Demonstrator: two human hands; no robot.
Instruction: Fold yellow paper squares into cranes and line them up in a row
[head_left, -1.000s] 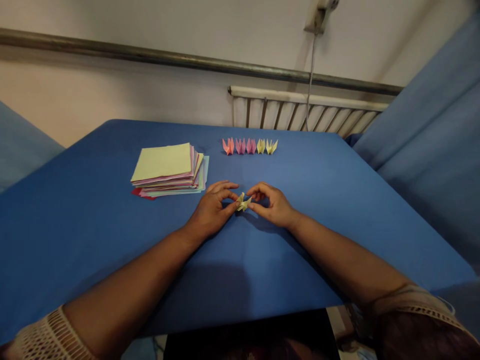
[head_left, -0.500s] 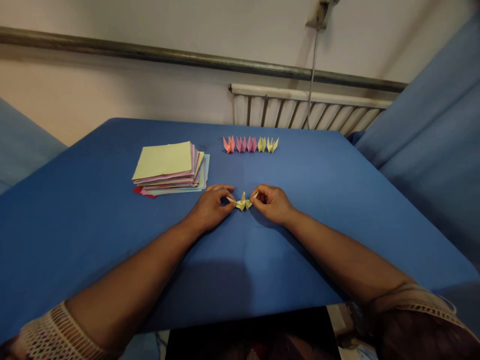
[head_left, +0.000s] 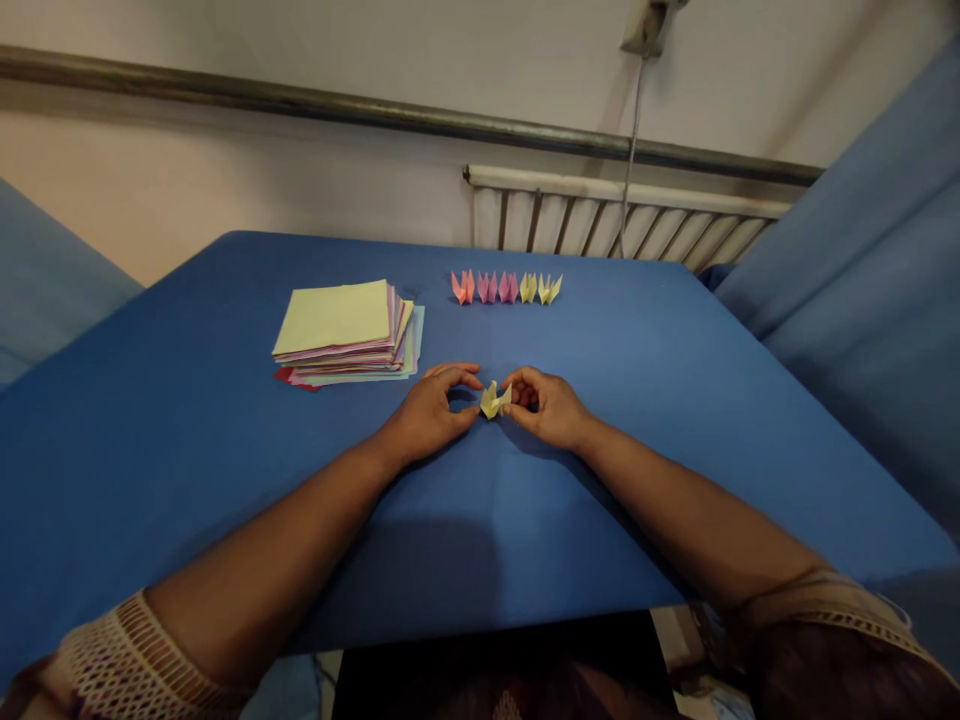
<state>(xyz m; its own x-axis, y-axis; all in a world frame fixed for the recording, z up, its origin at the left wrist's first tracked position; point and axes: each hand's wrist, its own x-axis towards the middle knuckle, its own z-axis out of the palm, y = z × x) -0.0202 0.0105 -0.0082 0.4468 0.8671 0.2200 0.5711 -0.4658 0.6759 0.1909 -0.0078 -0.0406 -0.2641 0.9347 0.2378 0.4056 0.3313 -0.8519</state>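
A small yellow folded paper figure (head_left: pixel 493 400) is held just above the blue table (head_left: pixel 187 420), between my two hands. My right hand (head_left: pixel 546 407) pinches its right side with thumb and forefinger. My left hand (head_left: pixel 433 408) rests on the table right beside it. Its thumb tip is at the figure's left edge and its forefinger is curled above, apart from the thumb. A stack of coloured square paper sheets (head_left: pixel 341 325), pale yellow on top, lies to the left, beyond my left hand.
A row of several small folded paper figures (head_left: pixel 506 288), orange, pink and yellow, stands at the far side of the table. A radiator (head_left: pixel 622 225) and a metal rail (head_left: pixel 300 102) run along the wall behind. Blue fabric (head_left: pixel 862 280) hangs at the right.
Half a second ago both hands had the figure's two points pulled out sideways. Now it is folded narrower and upright, the right hand still pinching it and the left forefinger lifted off.
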